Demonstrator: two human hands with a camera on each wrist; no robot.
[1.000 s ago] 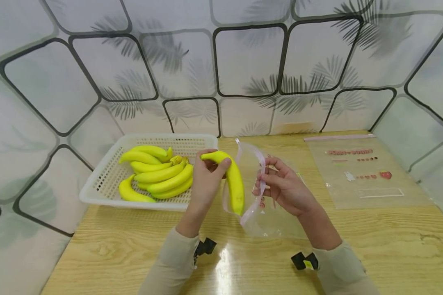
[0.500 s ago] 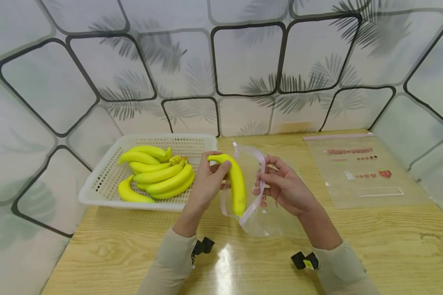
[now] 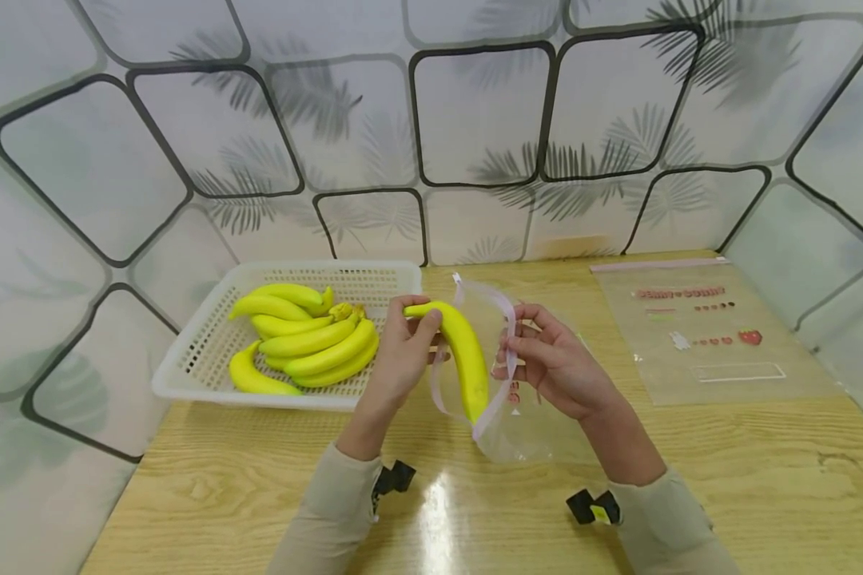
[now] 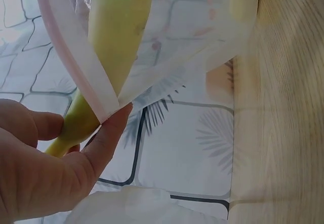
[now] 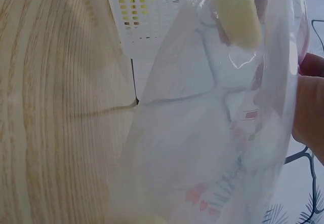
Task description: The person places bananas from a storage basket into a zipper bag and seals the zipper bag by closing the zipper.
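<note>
My left hand (image 3: 406,347) pinches a yellow banana (image 3: 467,359) near its stem, thumb on top. The banana's lower end sits within the mouth of a clear zip bag (image 3: 546,435) with a pink zip edge. My right hand (image 3: 557,359) pinches that edge on the right side, and the mouth gapes between the hands. In the left wrist view the banana (image 4: 119,26) passes behind the pink-edged opening, with the left fingertips right at the rim. Through the film in the right wrist view, the banana tip (image 5: 238,19) shows inside the bag (image 5: 192,148).
A white perforated basket (image 3: 208,391) holding several bananas (image 3: 324,343) stands left of the hands. A second clear zip bag (image 3: 719,335) with pink print lies flat on the wooden table (image 3: 259,495) at right. A patterned wall covering (image 3: 485,120) rises behind.
The banana has shifted slightly right and deeper into the bag's mouth, its lower end swinging right. My left hand has moved slightly with it; the right hand keeps its place on the edge.
</note>
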